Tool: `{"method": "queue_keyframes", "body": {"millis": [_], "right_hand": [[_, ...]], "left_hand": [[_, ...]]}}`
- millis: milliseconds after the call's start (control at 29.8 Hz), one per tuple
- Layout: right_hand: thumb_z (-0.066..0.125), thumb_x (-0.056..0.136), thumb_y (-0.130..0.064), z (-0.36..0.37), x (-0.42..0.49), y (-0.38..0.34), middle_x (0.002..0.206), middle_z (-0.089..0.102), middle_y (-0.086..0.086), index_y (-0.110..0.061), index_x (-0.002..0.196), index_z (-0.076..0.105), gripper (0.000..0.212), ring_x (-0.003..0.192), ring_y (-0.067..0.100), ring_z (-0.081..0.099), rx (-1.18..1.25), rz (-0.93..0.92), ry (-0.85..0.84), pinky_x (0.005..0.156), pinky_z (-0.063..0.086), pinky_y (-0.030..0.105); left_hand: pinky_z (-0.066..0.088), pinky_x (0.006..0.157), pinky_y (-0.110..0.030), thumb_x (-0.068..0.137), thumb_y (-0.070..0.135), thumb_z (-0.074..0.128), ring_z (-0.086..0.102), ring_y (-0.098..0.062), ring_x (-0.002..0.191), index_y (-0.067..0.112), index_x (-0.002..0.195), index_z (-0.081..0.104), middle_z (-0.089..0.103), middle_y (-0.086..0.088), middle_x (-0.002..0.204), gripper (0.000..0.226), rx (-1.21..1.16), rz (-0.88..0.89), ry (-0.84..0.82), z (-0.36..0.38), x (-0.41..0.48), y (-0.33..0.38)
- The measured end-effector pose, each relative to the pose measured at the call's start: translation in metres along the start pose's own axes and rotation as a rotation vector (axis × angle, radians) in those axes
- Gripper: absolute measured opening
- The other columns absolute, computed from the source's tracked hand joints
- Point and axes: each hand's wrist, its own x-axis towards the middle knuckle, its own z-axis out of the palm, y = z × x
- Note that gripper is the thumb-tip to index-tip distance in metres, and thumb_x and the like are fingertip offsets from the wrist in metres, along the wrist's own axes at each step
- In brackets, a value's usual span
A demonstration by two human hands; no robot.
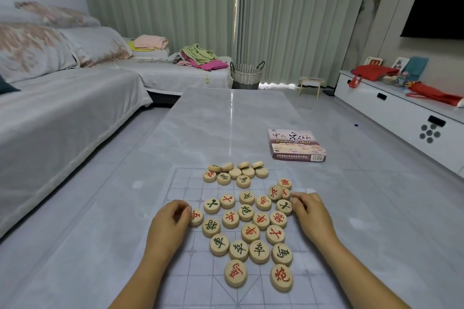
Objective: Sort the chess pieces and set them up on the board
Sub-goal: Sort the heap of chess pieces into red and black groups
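Several round wooden chess pieces (pixel 245 212) with red or green characters lie scattered on a thin clear board sheet (pixel 180 183) with printed grid lines. A small heap of pieces (pixel 236 173), some face down, sits at the sheet's far edge. My left hand (pixel 170 218) rests at the left side of the scatter, fingers curled against a red-marked piece (pixel 197 217). My right hand (pixel 307 211) is at the right side, fingertips touching a green-marked piece (pixel 285 206) and the red ones beside it. Whether either hand grips a piece is unclear.
The sheet lies on a grey marble-look table (pixel 226 120). A Chinese chess box (pixel 296 145) stands at the right, beyond the pieces. A grey sofa (pixel 62 103) runs along the left, a white cabinet (pixel 401 113) along the right, a woven basket (pixel 247 74) behind.
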Motion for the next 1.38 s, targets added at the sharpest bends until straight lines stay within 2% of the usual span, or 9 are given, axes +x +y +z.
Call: {"method": "queue_keyframes", "body": {"millis": [201, 436, 671, 805, 1007, 1141, 1242, 1309, 1376], "right_hand": [[0.053, 0.091, -0.023, 0.006, 0.011, -0.02, 0.115, 0.052, 0.004, -0.018, 0.123, 0.058, 0.033, 0.111, 0.023, 0.046, -0.165, -0.246, 0.06, 0.092, 0.035, 0.033], [0.043, 0.095, -0.03, 0.018, 0.021, -0.033, 0.122, 0.052, -0.003, -0.022, 0.114, 0.061, 0.028, 0.116, 0.02, 0.041, -0.482, -0.322, -0.04, 0.092, 0.029, 0.031], [0.043, 0.095, -0.024, 0.016, 0.048, -0.049, 0.134, 0.047, 0.004, -0.016, 0.128, 0.05, 0.035, 0.126, 0.023, 0.038, -0.292, -0.215, -0.039, 0.102, 0.03, 0.035], [0.044, 0.094, -0.027, 0.03, 0.075, -0.063, 0.129, 0.048, 0.008, -0.013, 0.123, 0.053, 0.033, 0.121, 0.027, 0.04, -0.366, -0.201, -0.109, 0.097, 0.036, 0.036], [0.053, 0.087, -0.026, 0.046, 0.093, -0.071, 0.123, 0.052, 0.012, -0.01, 0.116, 0.05, 0.034, 0.111, 0.029, 0.048, -0.413, -0.063, -0.128, 0.087, 0.041, 0.037], [0.051, 0.088, -0.026, 0.028, 0.081, -0.072, 0.111, 0.057, 0.009, -0.012, 0.116, 0.051, 0.031, 0.1, 0.026, 0.055, -0.066, -0.008, -0.123, 0.079, 0.043, 0.033], [0.045, 0.093, -0.019, -0.003, 0.048, -0.063, 0.082, 0.06, 0.007, -0.009, 0.087, 0.057, 0.017, 0.07, 0.018, 0.056, 0.333, 0.058, -0.038, 0.062, 0.046, 0.021], [0.042, 0.092, -0.009, -0.024, 0.021, -0.048, 0.068, 0.056, 0.008, -0.003, 0.073, 0.055, 0.024, 0.057, 0.015, 0.051, 0.344, 0.093, 0.004, 0.051, 0.041, 0.018], [0.043, 0.091, -0.007, -0.033, 0.001, -0.027, 0.07, 0.057, 0.008, -0.003, 0.075, 0.061, 0.024, 0.064, 0.021, 0.053, 0.235, 0.098, 0.012, 0.06, 0.04, 0.029]], "left_hand": [[0.041, 0.066, -0.017, 0.09, 0.016, 0.053, 0.057, -0.008, 0.082, 0.021, 0.084, 0.061, 0.063, 0.005, 0.084, 0.011, -0.004, 0.001, -0.003, 0.0, 0.0, 0.0], [0.042, 0.066, -0.018, 0.09, 0.016, 0.052, 0.056, -0.007, 0.082, 0.022, 0.084, 0.06, 0.063, 0.006, 0.084, 0.011, -0.01, -0.013, 0.006, 0.0, 0.001, 0.002], [0.043, 0.068, -0.02, 0.089, 0.014, 0.053, 0.057, -0.007, 0.083, 0.02, 0.085, 0.061, 0.063, 0.007, 0.085, 0.01, -0.005, -0.021, 0.013, 0.002, 0.001, 0.0], [0.046, 0.074, -0.027, 0.086, 0.014, 0.054, 0.058, -0.009, 0.085, 0.023, 0.08, 0.06, 0.064, 0.008, 0.084, 0.013, -0.024, -0.037, 0.022, 0.003, 0.001, -0.002], [0.044, 0.07, -0.023, 0.087, 0.015, 0.054, 0.058, -0.007, 0.084, 0.027, 0.077, 0.059, 0.064, 0.007, 0.082, 0.016, -0.031, -0.032, 0.026, 0.003, 0.004, -0.007], [0.043, 0.07, -0.021, 0.087, 0.014, 0.054, 0.057, -0.006, 0.084, 0.024, 0.081, 0.06, 0.064, 0.009, 0.084, 0.013, -0.028, -0.027, 0.027, 0.002, 0.006, -0.007], [0.044, 0.071, -0.023, 0.087, 0.014, 0.054, 0.057, -0.006, 0.085, 0.022, 0.083, 0.061, 0.063, 0.009, 0.085, 0.011, -0.03, -0.031, 0.025, 0.002, 0.006, -0.007], [0.043, 0.07, -0.024, 0.087, 0.013, 0.054, 0.057, -0.007, 0.084, 0.021, 0.083, 0.061, 0.064, 0.008, 0.084, 0.011, -0.03, -0.026, 0.024, 0.001, 0.005, -0.006], [0.043, 0.069, -0.024, 0.087, 0.012, 0.054, 0.057, -0.01, 0.084, 0.019, 0.084, 0.062, 0.064, 0.006, 0.085, 0.01, -0.03, -0.022, 0.023, 0.001, 0.005, -0.005]]}}
